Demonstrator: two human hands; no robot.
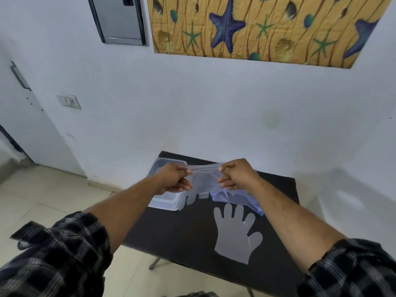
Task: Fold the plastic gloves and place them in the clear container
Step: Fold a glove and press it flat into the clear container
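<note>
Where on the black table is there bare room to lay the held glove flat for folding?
The near-left patch of the table is bare, bordered by the container behind and the flat glove to its right. The far side is crowded: container, bluish glove pack, and both hands stretching the held glove.

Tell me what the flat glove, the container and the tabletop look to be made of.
Flat glove: thin translucent plastic film, creased, the dark top showing through.
Container: clear, stiff-looking plastic with a moulded rim.
Tabletop: matte black; whether board, laminate or covering cannot be told.

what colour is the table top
Black table top, seen in the head view.
</note>
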